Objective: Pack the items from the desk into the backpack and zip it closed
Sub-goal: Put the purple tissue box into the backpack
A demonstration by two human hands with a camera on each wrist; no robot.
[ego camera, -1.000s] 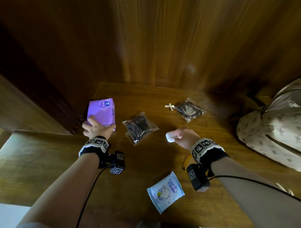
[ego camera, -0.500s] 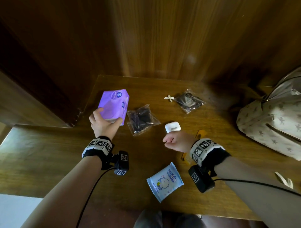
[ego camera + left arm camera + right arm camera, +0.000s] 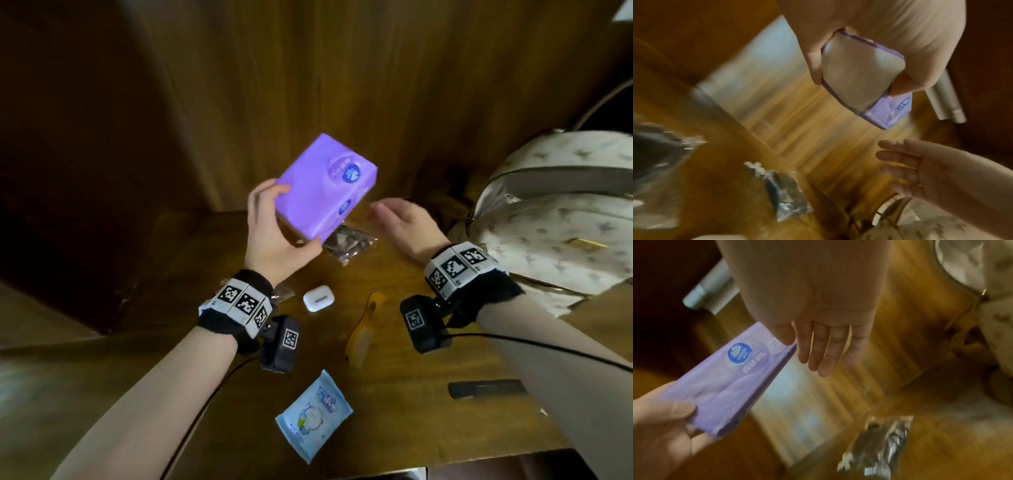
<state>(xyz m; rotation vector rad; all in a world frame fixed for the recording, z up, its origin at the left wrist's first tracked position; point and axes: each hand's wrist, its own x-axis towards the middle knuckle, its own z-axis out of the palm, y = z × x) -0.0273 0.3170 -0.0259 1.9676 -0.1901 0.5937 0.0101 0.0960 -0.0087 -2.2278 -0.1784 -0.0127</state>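
Fingers (image 3: pixel 263 192) grip purple tissue pack (image 3: pixel 322 185) above wooden desk (image 3: pixel 387 387).

Two hands: the left hand (image 3: pixel 274 236) and the right hand (image 3: pixel 404 226), mid-frame. One purple tissue pack (image 3: pixel 325 186), centre. One patterned white backpack (image 3: pixel 555 219) at the right edge. Two clear plastic bags of dark items: one (image 3: pixel 349 241) below the tissue pack, another (image 3: pixel 785 193) low in the left wrist view. One white earbud case (image 3: pixel 318 298), one yellow comb (image 3: pixel 363 329), one blue wet-wipe packet (image 3: pixel 313 414), one dark flat bar (image 3: pixel 486 389) at lower right. One wooden desk (image 3: pixel 394 428).
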